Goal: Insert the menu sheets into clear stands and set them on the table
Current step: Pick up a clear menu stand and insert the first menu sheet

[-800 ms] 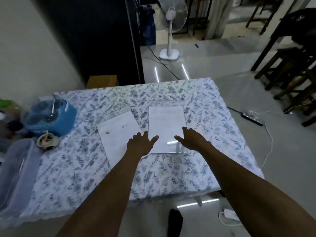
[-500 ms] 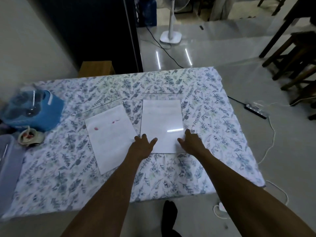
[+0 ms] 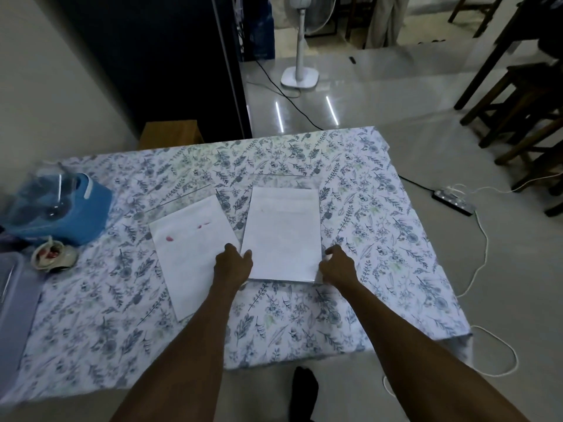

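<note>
No readable text, label, brand or number appears anywhere; the two white menu sheets [image 3: 281,233] on the table carry only faint, illegible marks.

Both forearms are bare from the bottom edge of view to the wrists, with no sleeve, watch or band showing. The left hand [image 3: 233,263] and right hand [image 3: 338,266] wear no gloves or rings. At six o'clock, below the table edge, a foot in a black sock [image 3: 304,388] shows.

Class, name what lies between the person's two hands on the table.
In the head view, the near edge of the right menu sheet lies between the left hand and right hand.
</note>
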`<act>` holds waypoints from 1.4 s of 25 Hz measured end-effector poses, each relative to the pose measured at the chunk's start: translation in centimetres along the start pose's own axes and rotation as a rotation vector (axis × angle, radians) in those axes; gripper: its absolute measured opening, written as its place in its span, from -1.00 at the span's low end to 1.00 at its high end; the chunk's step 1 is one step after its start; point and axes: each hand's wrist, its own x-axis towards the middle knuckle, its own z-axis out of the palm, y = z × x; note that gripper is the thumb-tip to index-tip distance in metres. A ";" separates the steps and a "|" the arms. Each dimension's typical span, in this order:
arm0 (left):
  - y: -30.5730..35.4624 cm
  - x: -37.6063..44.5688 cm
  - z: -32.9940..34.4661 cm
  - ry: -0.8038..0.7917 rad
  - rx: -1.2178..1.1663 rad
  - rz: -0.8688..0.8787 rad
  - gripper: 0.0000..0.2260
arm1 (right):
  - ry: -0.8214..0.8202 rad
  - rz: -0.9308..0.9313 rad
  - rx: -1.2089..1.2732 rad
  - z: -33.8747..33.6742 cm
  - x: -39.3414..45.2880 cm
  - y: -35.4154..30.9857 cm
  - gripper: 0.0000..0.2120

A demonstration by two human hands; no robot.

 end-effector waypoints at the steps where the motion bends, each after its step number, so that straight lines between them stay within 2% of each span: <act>1: -0.3 -0.5 -0.6 0.013 -0.017 0.019 -0.63 | 0.018 -0.029 0.001 -0.1 -0.6 -0.1 -0.64; 5: -1.3 -2.7 -3.3 0.035 -0.105 0.108 -0.67 | 0.026 -0.134 0.125 -2.1 -3.3 0.1 -0.55; 8: -2.2 -5.1 -5.0 0.021 -0.221 0.192 -0.72 | -0.084 -0.125 0.340 -4.4 -6.4 0.4 -0.61; 10: -3.1 -6.6 -5.7 0.020 -0.277 0.294 -0.77 | -0.093 -0.102 0.401 -5.5 -8.7 0.4 -0.67; 14: -4.6 -10.4 -7.8 -0.042 -0.449 0.350 -0.79 | -0.096 -0.106 0.377 -7.0 -12.9 0.3 -0.76; 17: -5.2 -12.1 -9.0 -0.071 -0.427 0.389 -0.69 | -0.133 -0.118 0.358 -7.6 -15.2 0.0 -0.79; 20: -5.7 -12.3 -10.3 -0.073 -0.382 0.469 -0.77 | -0.163 -0.163 0.327 -8.4 -16.1 -1.0 -0.80; 25: -3.9 -10.9 -12.9 -0.029 -0.355 0.586 -0.84 | -0.197 -0.260 0.287 -10.9 -14.3 -4.0 -0.82; 28: -1.1 -8.9 -13.5 0.010 -0.368 0.642 -0.86 | -0.135 -0.283 0.307 -12.4 -10.8 -6.5 -0.85; 32: 4.0 -5.7 -13.8 0.036 -0.441 0.664 -0.89 | -0.058 -0.329 0.312 -14.2 -5.0 -9.7 -0.85; 35: 6.8 -3.3 -13.8 0.101 -0.496 0.619 -0.89 | -0.025 -0.450 0.226 -14.5 -1.4 -11.4 -0.80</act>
